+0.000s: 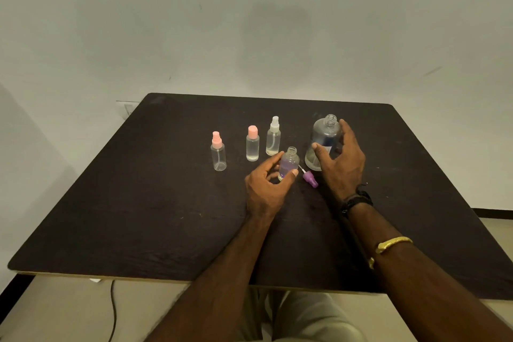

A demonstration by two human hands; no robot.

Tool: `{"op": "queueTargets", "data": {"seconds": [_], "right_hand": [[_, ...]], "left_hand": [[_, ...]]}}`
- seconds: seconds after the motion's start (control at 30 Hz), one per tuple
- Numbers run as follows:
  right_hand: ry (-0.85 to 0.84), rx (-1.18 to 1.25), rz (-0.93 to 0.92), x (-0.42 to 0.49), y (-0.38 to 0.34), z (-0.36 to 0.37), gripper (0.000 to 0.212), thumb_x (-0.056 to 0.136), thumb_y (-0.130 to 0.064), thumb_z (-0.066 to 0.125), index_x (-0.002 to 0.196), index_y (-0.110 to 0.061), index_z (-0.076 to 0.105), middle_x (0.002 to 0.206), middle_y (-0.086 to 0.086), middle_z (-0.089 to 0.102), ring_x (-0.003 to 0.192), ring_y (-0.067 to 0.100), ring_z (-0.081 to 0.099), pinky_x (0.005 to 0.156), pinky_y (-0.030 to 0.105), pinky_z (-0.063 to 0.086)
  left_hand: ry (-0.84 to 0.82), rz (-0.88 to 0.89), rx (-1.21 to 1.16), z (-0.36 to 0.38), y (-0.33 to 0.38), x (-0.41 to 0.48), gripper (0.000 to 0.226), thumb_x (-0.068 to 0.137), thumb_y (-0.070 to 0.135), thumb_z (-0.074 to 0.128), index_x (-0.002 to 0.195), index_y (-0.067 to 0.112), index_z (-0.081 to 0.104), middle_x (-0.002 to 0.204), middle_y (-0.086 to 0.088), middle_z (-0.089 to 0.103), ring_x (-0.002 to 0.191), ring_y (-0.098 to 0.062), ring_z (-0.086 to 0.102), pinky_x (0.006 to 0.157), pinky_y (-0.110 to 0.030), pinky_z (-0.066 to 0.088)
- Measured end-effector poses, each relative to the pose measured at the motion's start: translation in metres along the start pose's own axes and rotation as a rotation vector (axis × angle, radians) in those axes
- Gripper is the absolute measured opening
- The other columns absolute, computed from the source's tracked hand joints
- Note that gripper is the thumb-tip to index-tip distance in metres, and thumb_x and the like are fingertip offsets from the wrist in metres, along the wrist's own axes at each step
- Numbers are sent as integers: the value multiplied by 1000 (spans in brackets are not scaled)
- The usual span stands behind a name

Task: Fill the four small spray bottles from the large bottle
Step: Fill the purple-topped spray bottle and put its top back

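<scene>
Dark table [138,203] carries uncapped purple bottle [288,162] inside left grip [265,189]

Grips the uncapped purple-tinted bottle [288,162] in the left hand [266,186], purple sprayer [310,179] lying at its 4 o'clock. Cups the right hand [341,164] round the open large bottle [324,136] at 1 o'clock, hold unclear. Leaves three capped spray bottles [252,144] standing at 10 o'clock.

This is looking like a plain indoor room, home or office I cannot tell; a bare pale wall [249,22] is rising behind a dark wood-grain worktop [138,203]; a wall socket [128,108] is showing past its far left corner; a cable [112,311] is hanging below its near edge over a pale floor [55,314]; dark skirting [494,212] is running beyond its right edge.
</scene>
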State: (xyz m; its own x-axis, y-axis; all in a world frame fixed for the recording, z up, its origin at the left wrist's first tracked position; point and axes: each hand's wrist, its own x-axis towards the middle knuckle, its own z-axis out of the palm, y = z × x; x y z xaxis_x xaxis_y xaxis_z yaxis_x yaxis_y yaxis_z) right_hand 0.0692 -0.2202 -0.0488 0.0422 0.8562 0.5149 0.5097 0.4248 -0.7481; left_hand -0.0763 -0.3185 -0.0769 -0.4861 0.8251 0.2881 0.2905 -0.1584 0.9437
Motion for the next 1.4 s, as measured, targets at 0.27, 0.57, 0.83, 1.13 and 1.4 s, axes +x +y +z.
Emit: {"op": "queueTargets", "data": {"seconds": [0.27,0.57,0.83,1.13,1.4], "right_hand": [[-19,-2,31,2,0,1,80,86,-32,78,153,-13,38,152,8,49,139,24,48,111,45,47],[123,-118,-105,-11,-9,-5,52,84,-32,78,128,-20,54,122,4,53,105,20,58,88,42,56],[-215,-449,-122,-32,-16,-8,24,88,-39,68,106,-24,63,104,0,63,95,19,55,83,42,53],[-325,-509,-15,-38,-9,-2,18,89,-43,64,90,-26,58,82,-6,61,82,18,59,73,37,53],[-125,-209,-144,-37,-19,-6,13,88,-27,72,96,-18,65,89,-5,61,78,10,57,72,28,53]], "left_hand": [[-7,0,1,0,-1,0,58,84,22,83,137,12,62,127,-3,71,112,-4,67,92,-13,53],[9,-16,-7,1,-2,1,57,83,20,84,136,12,62,126,-2,71,111,-3,67,92,-13,53],[32,-8,20,0,-1,0,56,83,18,83,135,12,63,123,1,71,101,18,62,87,-6,49],[26,0,10,-1,-1,0,58,83,20,83,137,12,61,125,-2,71,109,-2,67,91,-11,52],[41,0,-3,0,-2,0,57,82,21,84,135,14,63,123,2,72,105,7,66,91,-13,53]]}}
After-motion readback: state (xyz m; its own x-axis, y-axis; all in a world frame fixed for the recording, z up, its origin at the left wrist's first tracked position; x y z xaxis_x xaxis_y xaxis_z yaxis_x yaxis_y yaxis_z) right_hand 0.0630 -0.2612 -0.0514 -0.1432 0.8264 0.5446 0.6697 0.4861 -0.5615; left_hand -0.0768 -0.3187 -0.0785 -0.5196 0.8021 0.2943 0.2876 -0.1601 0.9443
